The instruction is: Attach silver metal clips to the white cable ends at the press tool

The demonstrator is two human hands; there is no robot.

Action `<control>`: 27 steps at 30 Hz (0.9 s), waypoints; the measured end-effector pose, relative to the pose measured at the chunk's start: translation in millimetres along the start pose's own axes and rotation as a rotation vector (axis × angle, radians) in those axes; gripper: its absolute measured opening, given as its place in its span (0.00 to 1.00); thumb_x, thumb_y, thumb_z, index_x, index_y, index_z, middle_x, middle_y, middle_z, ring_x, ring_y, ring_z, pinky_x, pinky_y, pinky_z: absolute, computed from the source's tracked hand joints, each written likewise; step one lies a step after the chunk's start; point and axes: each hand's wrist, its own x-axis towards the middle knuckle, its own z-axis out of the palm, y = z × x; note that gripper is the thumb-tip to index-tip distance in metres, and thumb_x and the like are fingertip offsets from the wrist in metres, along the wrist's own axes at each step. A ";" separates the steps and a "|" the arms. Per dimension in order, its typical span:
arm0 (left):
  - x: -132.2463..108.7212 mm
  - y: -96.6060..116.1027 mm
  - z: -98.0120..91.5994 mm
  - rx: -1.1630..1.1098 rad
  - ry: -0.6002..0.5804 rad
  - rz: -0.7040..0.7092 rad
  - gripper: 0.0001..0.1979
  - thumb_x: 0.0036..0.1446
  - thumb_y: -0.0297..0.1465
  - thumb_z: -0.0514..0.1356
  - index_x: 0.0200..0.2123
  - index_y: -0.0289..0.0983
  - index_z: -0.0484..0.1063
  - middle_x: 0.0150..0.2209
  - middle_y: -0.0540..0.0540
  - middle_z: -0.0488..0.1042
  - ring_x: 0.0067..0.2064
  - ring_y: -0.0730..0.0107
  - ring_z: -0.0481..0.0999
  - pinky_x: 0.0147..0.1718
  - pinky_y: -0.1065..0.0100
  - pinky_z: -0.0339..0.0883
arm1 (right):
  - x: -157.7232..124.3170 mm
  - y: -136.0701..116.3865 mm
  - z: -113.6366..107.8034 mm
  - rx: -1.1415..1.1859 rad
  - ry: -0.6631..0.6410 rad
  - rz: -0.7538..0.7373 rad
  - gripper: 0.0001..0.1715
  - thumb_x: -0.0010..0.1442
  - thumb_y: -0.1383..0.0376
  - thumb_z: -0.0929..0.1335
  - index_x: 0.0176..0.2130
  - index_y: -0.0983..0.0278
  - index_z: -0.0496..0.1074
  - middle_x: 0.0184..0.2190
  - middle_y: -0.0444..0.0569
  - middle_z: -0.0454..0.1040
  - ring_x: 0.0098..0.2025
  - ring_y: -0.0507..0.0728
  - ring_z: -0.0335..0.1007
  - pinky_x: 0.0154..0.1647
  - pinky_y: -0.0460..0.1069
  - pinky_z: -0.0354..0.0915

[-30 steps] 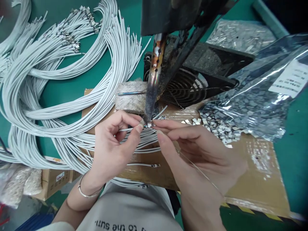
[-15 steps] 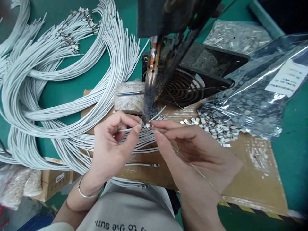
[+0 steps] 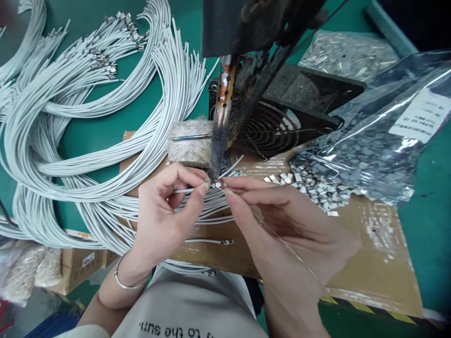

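Note:
Beneath the soldering iron, my left hand pinches the end of a white cable between thumb and fingers. A small shiny metal tab sits at that cable end, close under the iron's tip; whether they touch is hard to tell. From the right, my right hand grips a thin solder wire between thumb and index finger. The wire's front end reaches the tab, and its tail runs back across the palm. Fingertips partly hide the joint.
Bundles of white cables cover the left side. A wire-mesh-like block and a black fan flank the iron. Loose metal tabs lie on cardboard, beside a plastic bag of tabs. Another bag lies behind.

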 end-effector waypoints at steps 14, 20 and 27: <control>0.2 0.1 -2.7 0.057 0.017 0.022 0.06 0.62 0.26 0.69 0.31 0.40 0.80 0.38 0.46 0.82 0.40 0.67 0.78 0.25 0.70 0.61 | -1.8 -5.7 6.5 0.002 0.037 0.064 0.11 0.63 0.73 0.75 0.34 0.55 0.81 0.40 0.42 0.87 0.42 0.56 0.85 0.48 0.52 0.79; 1.2 -0.4 -2.1 0.070 0.009 0.016 0.07 0.62 0.26 0.70 0.31 0.39 0.80 0.38 0.46 0.82 0.39 0.68 0.78 0.25 0.71 0.61 | -2.4 -2.8 4.9 0.014 0.026 0.053 0.09 0.62 0.72 0.76 0.35 0.56 0.81 0.41 0.42 0.87 0.43 0.56 0.85 0.48 0.52 0.79; 0.3 0.9 -2.6 0.067 0.023 0.020 0.06 0.62 0.27 0.70 0.31 0.40 0.80 0.39 0.45 0.83 0.40 0.65 0.79 0.25 0.70 0.64 | -1.4 0.9 1.2 -0.017 0.003 0.003 0.12 0.63 0.73 0.75 0.36 0.55 0.81 0.41 0.42 0.87 0.42 0.58 0.86 0.47 0.54 0.80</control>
